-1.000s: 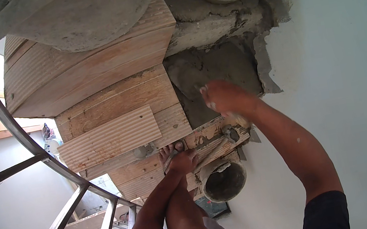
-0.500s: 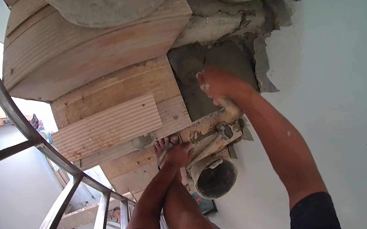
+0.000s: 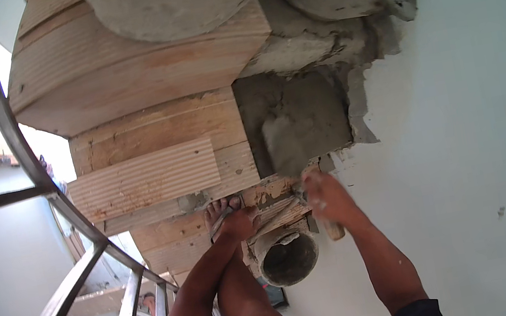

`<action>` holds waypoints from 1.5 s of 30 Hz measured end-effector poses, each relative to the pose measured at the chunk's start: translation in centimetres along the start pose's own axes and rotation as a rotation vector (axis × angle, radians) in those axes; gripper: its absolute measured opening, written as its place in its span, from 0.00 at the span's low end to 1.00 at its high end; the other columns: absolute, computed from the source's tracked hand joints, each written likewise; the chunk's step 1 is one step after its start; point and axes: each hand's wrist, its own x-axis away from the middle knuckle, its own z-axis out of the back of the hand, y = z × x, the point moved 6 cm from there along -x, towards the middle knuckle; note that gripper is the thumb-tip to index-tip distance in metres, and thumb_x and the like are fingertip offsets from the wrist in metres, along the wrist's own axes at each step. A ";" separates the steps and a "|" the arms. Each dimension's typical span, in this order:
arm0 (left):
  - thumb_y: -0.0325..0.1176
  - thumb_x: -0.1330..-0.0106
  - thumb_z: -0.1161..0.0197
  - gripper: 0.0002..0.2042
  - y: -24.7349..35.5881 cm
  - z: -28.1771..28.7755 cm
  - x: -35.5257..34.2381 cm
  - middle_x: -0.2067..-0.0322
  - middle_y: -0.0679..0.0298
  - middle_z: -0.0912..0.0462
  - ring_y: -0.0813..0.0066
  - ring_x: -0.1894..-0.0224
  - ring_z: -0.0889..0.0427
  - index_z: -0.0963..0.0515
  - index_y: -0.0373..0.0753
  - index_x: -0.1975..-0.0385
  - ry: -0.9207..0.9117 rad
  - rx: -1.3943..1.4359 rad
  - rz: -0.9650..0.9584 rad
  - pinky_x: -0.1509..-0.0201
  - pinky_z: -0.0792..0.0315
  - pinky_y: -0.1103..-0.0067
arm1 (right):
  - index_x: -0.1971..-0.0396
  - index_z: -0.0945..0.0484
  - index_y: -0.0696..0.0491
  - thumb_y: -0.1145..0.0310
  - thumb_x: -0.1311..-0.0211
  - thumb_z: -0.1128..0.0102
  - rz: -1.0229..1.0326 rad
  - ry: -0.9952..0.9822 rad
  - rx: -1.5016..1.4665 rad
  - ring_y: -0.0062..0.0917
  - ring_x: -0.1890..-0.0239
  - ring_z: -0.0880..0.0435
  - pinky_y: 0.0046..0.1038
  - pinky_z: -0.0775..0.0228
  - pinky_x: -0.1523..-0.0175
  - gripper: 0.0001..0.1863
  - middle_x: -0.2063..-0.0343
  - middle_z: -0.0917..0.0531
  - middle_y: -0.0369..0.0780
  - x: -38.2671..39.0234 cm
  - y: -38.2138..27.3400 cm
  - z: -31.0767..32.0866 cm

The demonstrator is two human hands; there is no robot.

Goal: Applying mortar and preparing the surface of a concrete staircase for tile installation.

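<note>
My right hand (image 3: 329, 198) is closed around the wooden handle of a trowel (image 3: 283, 146), whose grey blade reaches away from me over wet mortar (image 3: 312, 107). The mortar fills a squarish patch of the step beside the wall. Lower and to the left, my left hand (image 3: 241, 224) is closed near my sandalled foot, at the left end of a narrow ribbed strip (image 3: 283, 213); whether it grips that strip is hidden. Just below the strip stands a round mortar-stained bucket (image 3: 288, 260).
Wood-look tiles cover the steps, one loose ribbed tile (image 3: 145, 180) lying on top. A large grey-coated bag-like shape (image 3: 171, 3) overhangs the upper steps. A metal railing (image 3: 19, 138) curves along the left, with a drop beyond it. The white wall (image 3: 469, 154) bounds the right.
My right hand has drawn back toward me, off the mortar patch, bringing the trowel blade into sight near its front edge. My left hand stays low by the foot.
</note>
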 end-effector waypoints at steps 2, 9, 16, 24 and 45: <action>0.44 0.38 0.38 0.12 0.4 -0.3 0.1 0.71 0.52 0.15 0.47 0.70 0.15 0.20 0.44 0.63 -0.011 -0.018 0.010 0.63 0.19 0.59 | 0.65 0.26 0.60 0.57 0.25 0.55 -0.300 0.012 -0.385 0.34 0.80 0.18 0.37 0.26 0.71 0.20 0.77 0.21 0.47 -0.9 0.5 2.9; 0.43 0.34 0.40 0.12 2.9 1.8 -0.6 0.70 0.52 0.16 0.48 0.68 0.15 0.24 0.41 0.63 -0.044 -0.016 0.044 0.64 0.20 0.58 | 0.66 0.27 0.62 0.61 0.27 0.57 -0.330 -0.257 -0.465 0.32 0.85 0.20 0.34 0.27 0.75 0.18 0.82 0.24 0.45 -6.2 1.2 2.2; 0.43 0.34 0.40 0.12 2.4 2.2 0.1 0.70 0.51 0.16 0.48 0.68 0.14 0.22 0.41 0.64 0.012 -0.057 0.020 0.63 0.19 0.59 | 0.73 0.27 0.62 0.59 0.25 0.59 0.150 -0.173 0.011 0.42 0.82 0.19 0.41 0.26 0.69 0.23 0.83 0.22 0.49 -4.2 0.4 -0.9; 0.45 0.33 0.40 0.13 1.6 0.9 -0.3 0.71 0.51 0.15 0.48 0.69 0.14 0.22 0.42 0.61 -0.009 -0.092 -0.060 0.64 0.19 0.59 | 0.65 0.27 0.61 0.60 0.27 0.52 -0.092 0.067 0.201 0.53 0.69 0.16 0.52 0.24 0.60 0.17 0.76 0.18 0.57 0.3 -0.6 -3.4; 0.49 0.37 0.37 0.21 1.1 0.3 -0.3 0.62 0.51 0.14 0.47 0.62 0.14 0.21 0.43 0.49 -0.136 -0.044 0.095 0.56 0.18 0.59 | 0.55 0.32 0.62 0.58 0.26 0.49 -0.218 0.286 0.073 0.60 0.64 0.18 0.53 0.28 0.58 0.19 0.71 0.18 0.58 -0.6 -1.9 -5.4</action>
